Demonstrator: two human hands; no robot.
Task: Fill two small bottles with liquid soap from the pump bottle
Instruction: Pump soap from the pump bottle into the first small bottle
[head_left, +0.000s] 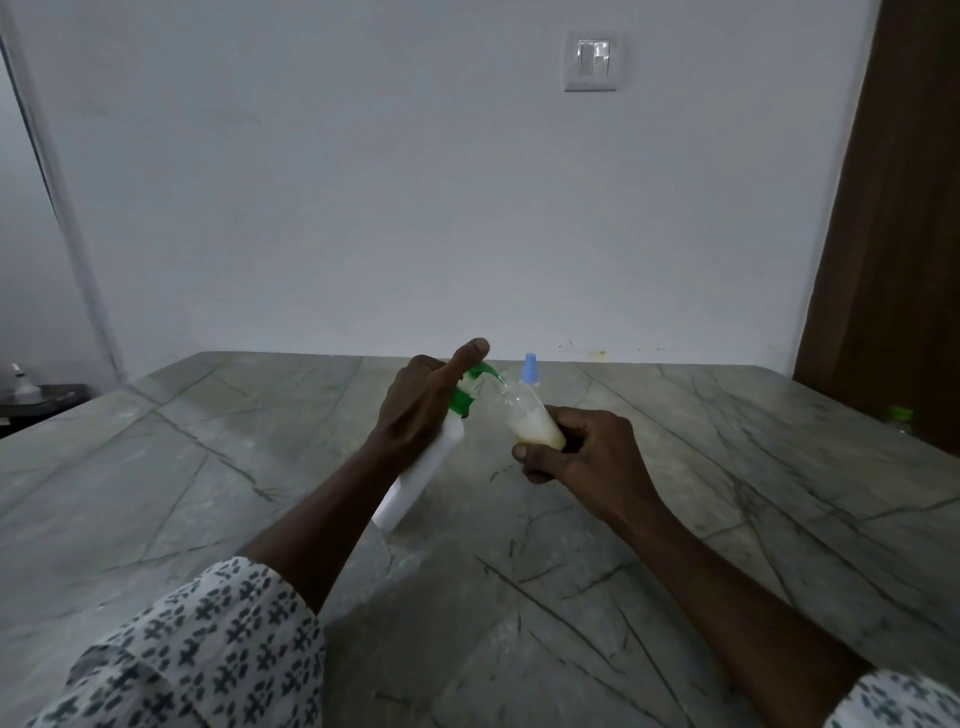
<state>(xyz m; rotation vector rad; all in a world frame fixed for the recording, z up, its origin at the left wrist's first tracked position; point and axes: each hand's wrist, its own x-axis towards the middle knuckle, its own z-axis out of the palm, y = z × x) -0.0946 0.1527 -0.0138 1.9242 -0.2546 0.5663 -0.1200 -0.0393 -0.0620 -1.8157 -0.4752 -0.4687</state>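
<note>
— At the pump bottle (415, 483) nozzle, what is positioned?
— One small bottle (535, 423), part-filled, tilted, mouth at the nozzle; right hand (582, 452) fingers wrapped round it.
— And the left hand (421, 410)?
— Clamped round the pump bottle neck, forefinger over the pump head.

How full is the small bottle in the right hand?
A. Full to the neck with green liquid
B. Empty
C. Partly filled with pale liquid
C: the small bottle gripped by the right hand shows pale yellowish liquid in its lower part only, clear above.
</note>
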